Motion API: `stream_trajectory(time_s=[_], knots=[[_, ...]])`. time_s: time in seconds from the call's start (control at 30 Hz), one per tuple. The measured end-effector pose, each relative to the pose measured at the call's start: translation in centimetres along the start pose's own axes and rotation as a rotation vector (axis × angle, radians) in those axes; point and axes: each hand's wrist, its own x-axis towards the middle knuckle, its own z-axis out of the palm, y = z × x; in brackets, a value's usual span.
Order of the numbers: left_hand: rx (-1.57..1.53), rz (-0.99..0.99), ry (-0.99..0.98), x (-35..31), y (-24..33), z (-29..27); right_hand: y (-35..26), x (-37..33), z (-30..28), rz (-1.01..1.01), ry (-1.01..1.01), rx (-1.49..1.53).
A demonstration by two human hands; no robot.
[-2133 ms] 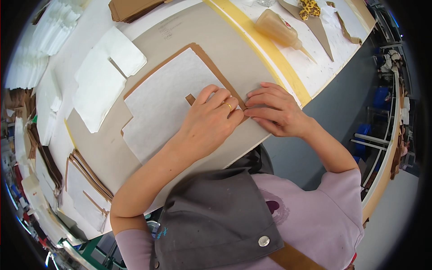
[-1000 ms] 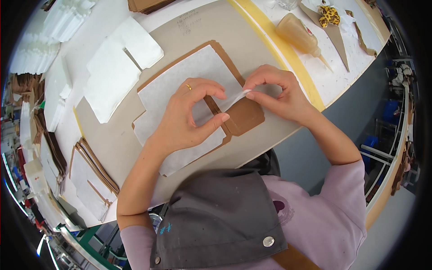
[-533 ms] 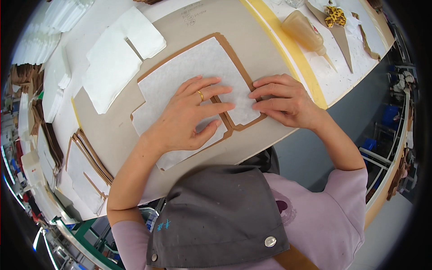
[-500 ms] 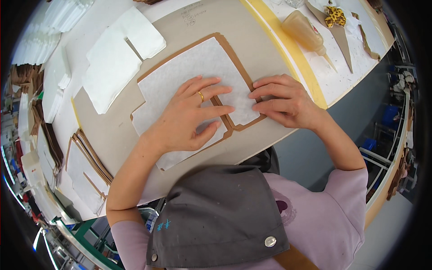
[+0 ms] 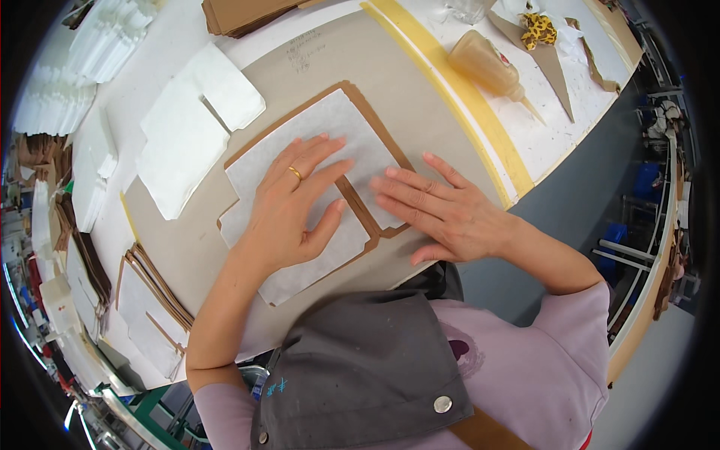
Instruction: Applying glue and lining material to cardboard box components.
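A white lining sheet [image 5: 322, 240] with a slot cut into it lies over a slightly larger brown panel [image 5: 360, 204], whose brown shows along the edges and in the slot. On the left part of the sheet my left hand [image 5: 285, 210] rests with its fingers spread and a gold ring on one finger. My right hand [image 5: 454, 214] is stretched out flat, its fingertips over the narrower right part of the sheet, thumb apart. Neither hand grips anything. Parts of the sheet are hidden under both hands.
More white slotted sheets [image 5: 176, 142] lie at the upper left. Lined brown panels [image 5: 154, 307] are stacked near my left arm. A glue bottle [image 5: 487, 64] lies beyond the yellow tape [image 5: 465, 127]. Brown pieces [image 5: 247, 15] sit at the far edge.
My right hand has gone from curled fingers at the panel's right edge to flat fingers over the white sheet. The left hand stays on the sheet. The whole view has shifted slightly.
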Motion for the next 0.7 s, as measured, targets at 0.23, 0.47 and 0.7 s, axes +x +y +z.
stream_trajectory(time_s=[0.23,0.47,0.7], knots=[[0.021,0.115,-0.1,-0.9,-0.6,0.7,1.0,-1.0,-0.2,0.16,-0.149,-0.049],[-0.081,0.046,-0.068,-0.7,-0.6,0.1,1.2,0.4,-1.4,0.183,-0.108,-0.012],[0.29,-0.177,-0.034,0.4,-4.0,1.3,4.4,8.5,2.1,0.131,-0.001,-0.038]])
